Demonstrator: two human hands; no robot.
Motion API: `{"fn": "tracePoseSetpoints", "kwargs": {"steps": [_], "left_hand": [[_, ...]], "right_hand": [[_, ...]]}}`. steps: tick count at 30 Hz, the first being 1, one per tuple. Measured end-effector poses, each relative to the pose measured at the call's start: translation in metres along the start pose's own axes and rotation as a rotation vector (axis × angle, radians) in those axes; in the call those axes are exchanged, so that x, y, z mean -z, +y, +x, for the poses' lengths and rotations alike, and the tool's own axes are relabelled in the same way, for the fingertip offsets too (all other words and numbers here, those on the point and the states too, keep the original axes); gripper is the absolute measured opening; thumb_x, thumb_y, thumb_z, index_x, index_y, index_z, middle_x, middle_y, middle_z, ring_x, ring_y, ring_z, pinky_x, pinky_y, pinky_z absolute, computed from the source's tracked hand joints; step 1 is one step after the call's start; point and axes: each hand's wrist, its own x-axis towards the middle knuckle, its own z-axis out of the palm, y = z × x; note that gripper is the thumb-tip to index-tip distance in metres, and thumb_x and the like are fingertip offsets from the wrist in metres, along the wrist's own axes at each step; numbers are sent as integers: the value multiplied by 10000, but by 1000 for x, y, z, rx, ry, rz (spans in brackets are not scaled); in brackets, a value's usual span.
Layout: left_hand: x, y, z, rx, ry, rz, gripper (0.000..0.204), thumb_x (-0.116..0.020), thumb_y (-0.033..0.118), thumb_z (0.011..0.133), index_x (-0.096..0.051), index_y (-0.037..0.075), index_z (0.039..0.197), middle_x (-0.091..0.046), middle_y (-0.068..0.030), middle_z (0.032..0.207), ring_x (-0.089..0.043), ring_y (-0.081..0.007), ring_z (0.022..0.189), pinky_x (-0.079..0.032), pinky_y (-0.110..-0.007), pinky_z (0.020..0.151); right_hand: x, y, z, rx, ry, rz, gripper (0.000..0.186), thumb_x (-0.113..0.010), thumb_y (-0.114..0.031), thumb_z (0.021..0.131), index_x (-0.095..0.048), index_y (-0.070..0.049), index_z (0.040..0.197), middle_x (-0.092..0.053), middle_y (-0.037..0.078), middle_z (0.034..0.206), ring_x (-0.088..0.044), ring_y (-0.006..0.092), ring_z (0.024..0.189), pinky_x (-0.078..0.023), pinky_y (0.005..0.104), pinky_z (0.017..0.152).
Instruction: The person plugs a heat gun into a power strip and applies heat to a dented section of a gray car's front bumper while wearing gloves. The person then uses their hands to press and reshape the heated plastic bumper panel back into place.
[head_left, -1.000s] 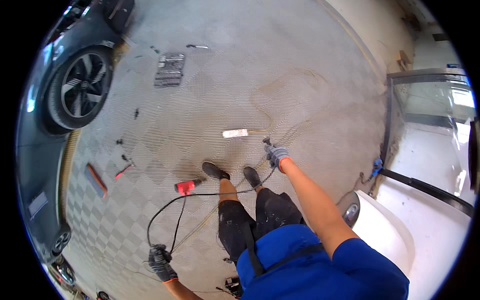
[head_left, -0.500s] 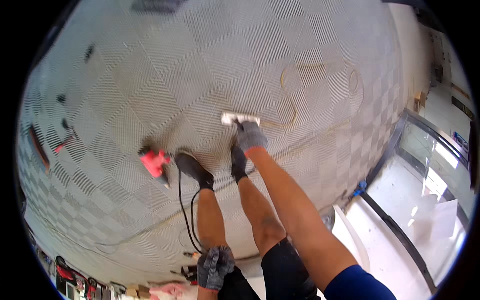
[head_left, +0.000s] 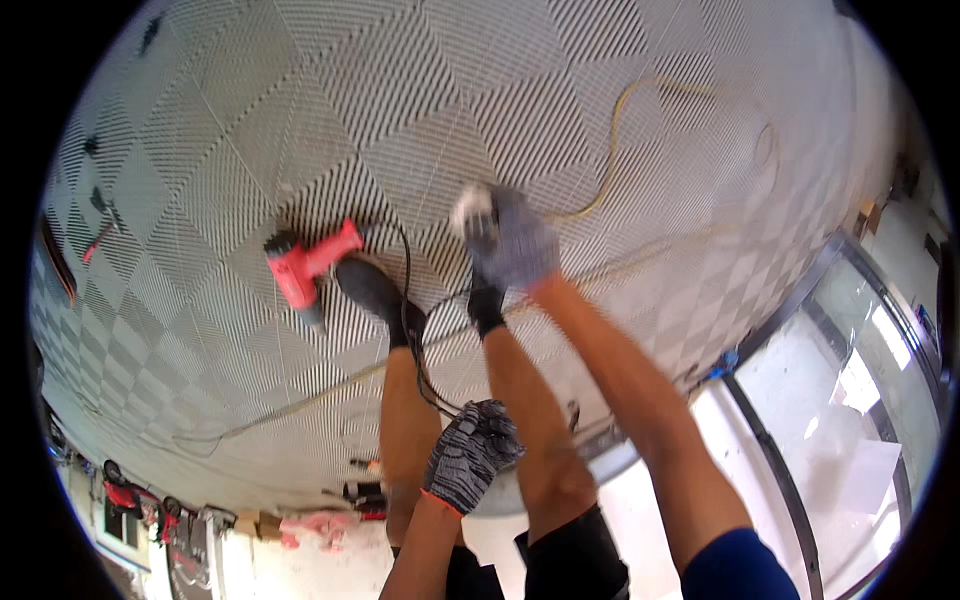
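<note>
My right hand (head_left: 515, 240), in a grey knit glove and smeared by motion, grips a white power strip (head_left: 470, 208) just above the floor beyond my feet. A yellow cord (head_left: 612, 165) runs off from the strip's side to the right. My left hand (head_left: 472, 455), gloved in grey and black, is closed in front of my legs, and a black cord (head_left: 407, 290) runs into its fingers. The cord's end is hidden in the hand. At its other end, a red heat gun (head_left: 298, 272) lies on the floor beside my left shoe, its grey nozzle toward me.
Ribbed grey floor tiles (head_left: 420, 130) spread around my shoes (head_left: 372, 290). A red-handled tool (head_left: 98, 240) lies at the far left. A framed glass panel (head_left: 850, 330) leans at the right. Red scooter-like things (head_left: 130, 497) stand at the lower left.
My left hand has moved up and right, lifting the black cord with it. The power strip in my right hand has turned and is blurred. The view has shifted.
</note>
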Motion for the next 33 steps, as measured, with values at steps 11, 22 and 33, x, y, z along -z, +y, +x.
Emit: {"fn": "tracePoseSetpoints", "kwargs": {"steps": [11, 22, 33], "left_hand": [[-135, -10, -38, -239, -121, 100, 374, -623, 187, 864, -511, 44, 1191, -615, -133, 1037, -618, -272, 952, -556, -406, 763], [-135, -35, -65, -406, -42, 911, 384, -658, 217, 852, -548, 40, 1175, -625, -12, 946, -572, -79, 734, -461, -204, 611], [-138, -40, -69, -584, -164, 1176, 367, -580, 177, 909, -504, -19, 1210, -618, -90, 1064, -567, -132, 954, -463, -259, 810]], "right_hand": [[246, -133, -138, -87, -61, 218, 520, -731, -215, 700, -545, -61, 1162, -591, 169, 1145, -629, 323, 943, -526, 353, 751], [310, -147, -158, -426, -480, 316, 337, -568, -316, 883, -558, -34, 1067, -656, 162, 863, -648, 324, 742, -523, 386, 653], [323, -133, -136, -362, -687, 293, 284, -531, -253, 896, -627, -45, 1064, -634, 156, 1008, -627, 316, 881, -516, 377, 747]]}}
